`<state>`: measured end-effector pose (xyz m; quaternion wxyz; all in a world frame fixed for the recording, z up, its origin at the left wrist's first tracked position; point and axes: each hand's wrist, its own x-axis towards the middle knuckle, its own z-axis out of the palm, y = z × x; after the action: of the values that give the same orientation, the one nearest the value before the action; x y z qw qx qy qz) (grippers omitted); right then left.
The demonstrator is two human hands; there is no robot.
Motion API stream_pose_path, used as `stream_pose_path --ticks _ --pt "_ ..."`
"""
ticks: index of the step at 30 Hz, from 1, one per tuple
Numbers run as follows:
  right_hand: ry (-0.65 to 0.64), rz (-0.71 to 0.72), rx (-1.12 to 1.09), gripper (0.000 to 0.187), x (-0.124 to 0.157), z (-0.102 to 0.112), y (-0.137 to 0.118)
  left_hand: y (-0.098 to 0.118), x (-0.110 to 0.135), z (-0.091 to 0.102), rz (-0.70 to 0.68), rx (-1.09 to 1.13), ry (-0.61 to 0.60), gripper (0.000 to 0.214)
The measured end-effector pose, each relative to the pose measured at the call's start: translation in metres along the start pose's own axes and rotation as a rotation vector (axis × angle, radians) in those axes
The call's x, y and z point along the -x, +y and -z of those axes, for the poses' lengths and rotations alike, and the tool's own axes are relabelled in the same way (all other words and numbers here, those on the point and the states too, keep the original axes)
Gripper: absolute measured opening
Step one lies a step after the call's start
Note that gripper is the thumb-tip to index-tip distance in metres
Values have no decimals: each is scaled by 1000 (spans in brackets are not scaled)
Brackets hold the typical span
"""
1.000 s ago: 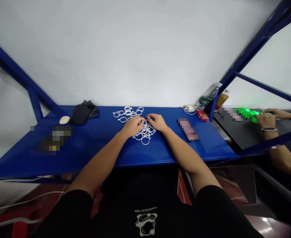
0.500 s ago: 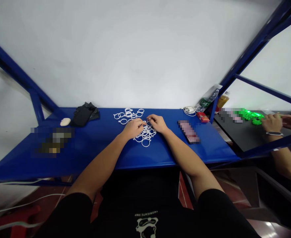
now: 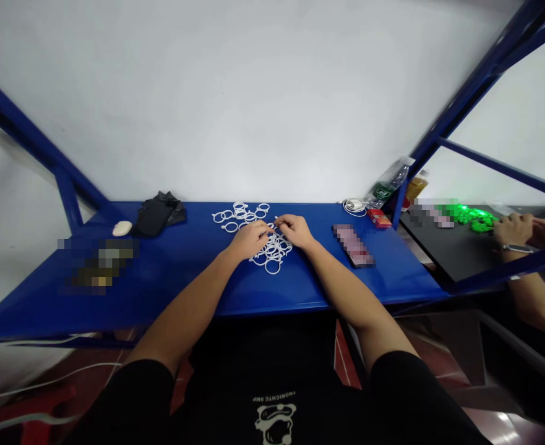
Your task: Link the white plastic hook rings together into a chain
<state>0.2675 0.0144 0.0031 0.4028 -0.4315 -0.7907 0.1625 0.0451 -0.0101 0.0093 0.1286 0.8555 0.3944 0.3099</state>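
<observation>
Several white plastic rings [image 3: 272, 253] lie in a heap on the blue table [image 3: 184, 272], with a second loose group of rings [image 3: 239, 213] further back. My left hand [image 3: 250, 238] rests on the near heap with its fingers curled, pinching a ring. My right hand [image 3: 294, 230] sits just right of it, fingers closed on a white ring at the heap's far edge. The two hands almost touch above the rings.
A black pouch [image 3: 156, 213] and a small pale oval object [image 3: 122, 228] lie at back left. A phone [image 3: 353, 245], a coiled white cable [image 3: 354, 204], a red box [image 3: 377, 217] and bottles [image 3: 390, 179] are at right. Another person's hands [image 3: 520, 232] work among green parts on the neighbouring black table.
My hands have stayed on the ring heap with only small finger movements. The neighbour's hands have drifted to the right.
</observation>
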Motion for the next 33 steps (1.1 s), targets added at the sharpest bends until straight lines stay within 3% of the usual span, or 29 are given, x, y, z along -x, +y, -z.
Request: stream_pose_path --ticks 10,24,30,33 --pt "9 -35 49 33 -1 9 -7 -5 0 2 -31 23 14 39" --pt "59 14 102 48 1 1 -6 2 1 3 14 87 107 36" --pt "23 -2 115 30 1 1 -7 5 1 4 193 83 176 21" --pt "-6 36 95 22 2 2 -11 6 1 4 188 63 177 16"
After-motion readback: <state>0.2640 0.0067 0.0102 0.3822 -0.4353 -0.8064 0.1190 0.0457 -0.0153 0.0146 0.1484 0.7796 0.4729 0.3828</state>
